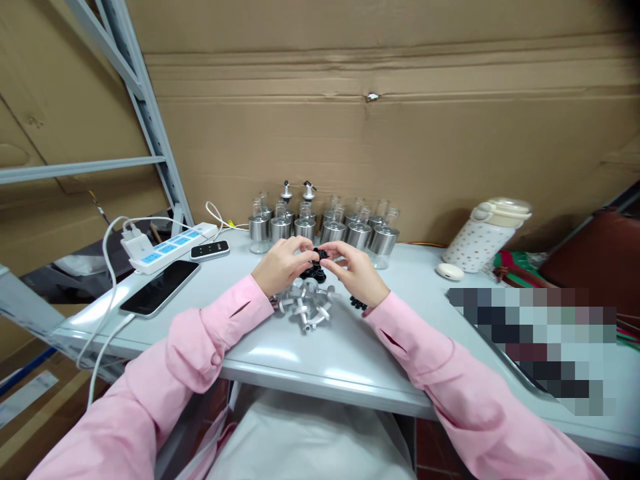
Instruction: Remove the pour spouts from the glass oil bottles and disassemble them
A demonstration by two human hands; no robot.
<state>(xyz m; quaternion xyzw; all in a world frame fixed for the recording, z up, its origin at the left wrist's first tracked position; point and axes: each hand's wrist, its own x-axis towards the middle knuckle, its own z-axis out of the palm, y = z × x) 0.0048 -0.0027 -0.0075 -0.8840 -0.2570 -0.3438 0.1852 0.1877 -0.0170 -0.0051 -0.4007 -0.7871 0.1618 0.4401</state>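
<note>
In the middle of the table, my left hand (pixel 287 264) and my right hand (pixel 359 270) meet fingertip to fingertip. Between them is a small black part (pixel 322 254), pinched by both; it looks like a rubber or plastic stopper piece, though the fingers cover some of it. Just below lies a cluster of similar black pieces (pixel 314 273). Nearer to me is a loose heap of silver pourer spouts (pixel 306 305). More little black pieces (pixel 357 303) lie beside my right wrist, partly hidden by it.
Behind my hands stand rows of glass bottles with steel sleeves (pixel 359 235); two at the back carry pourer tops (pixel 309 191). On the left are a power strip (pixel 173 248), a phone (pixel 160 288) and cables. A dotted flask (pixel 485 237) and a white oval case (pixel 450 271) stand right.
</note>
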